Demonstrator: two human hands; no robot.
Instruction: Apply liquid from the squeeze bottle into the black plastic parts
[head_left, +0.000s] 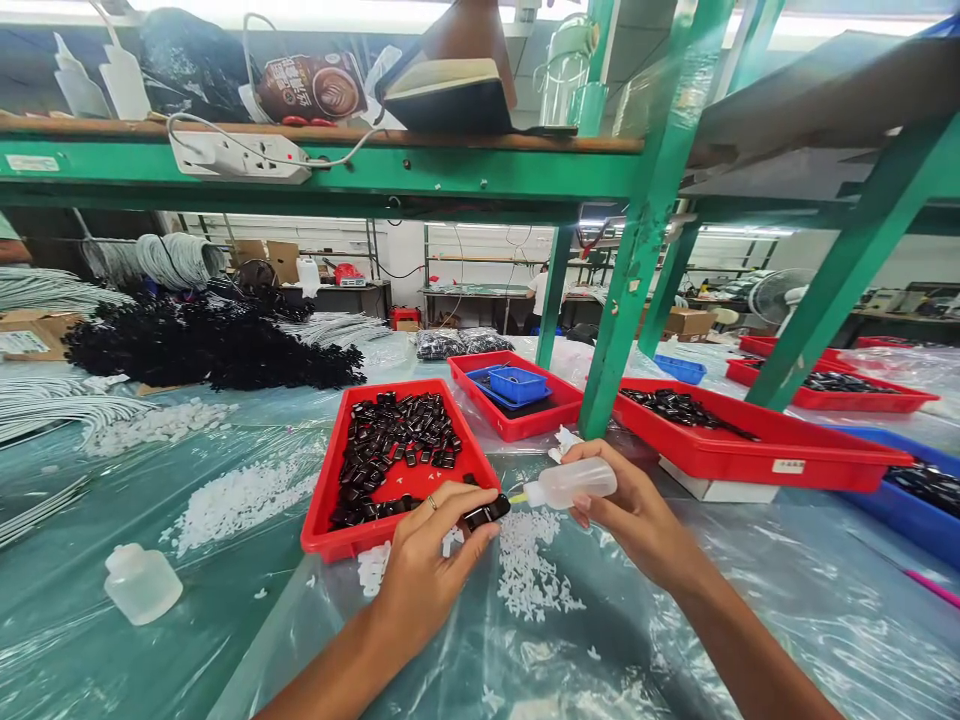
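Pinching a small black part (pixel 487 512) between thumb and fingers of the left hand (pixel 431 545), near the close right corner of a red tray (pixel 339 545) holding black pieces (pixel 397 428). Gripping a translucent squeeze bottle (pixel 579 484) with clamped fingers of the right hand (pixel 628 500), pointing its yellowish tip (pixel 517 498) at the part, possibly touching; cannot tell. Working above scattered white bits (pixel 531 568) on plastic sheeting (pixel 637 680).

part (pixel 487 512): black | bottle (pixel 579 484): milky white, tip (pixel 517 498): yellow | tray (pixel 401 484): red | post (pixel 621 300): green
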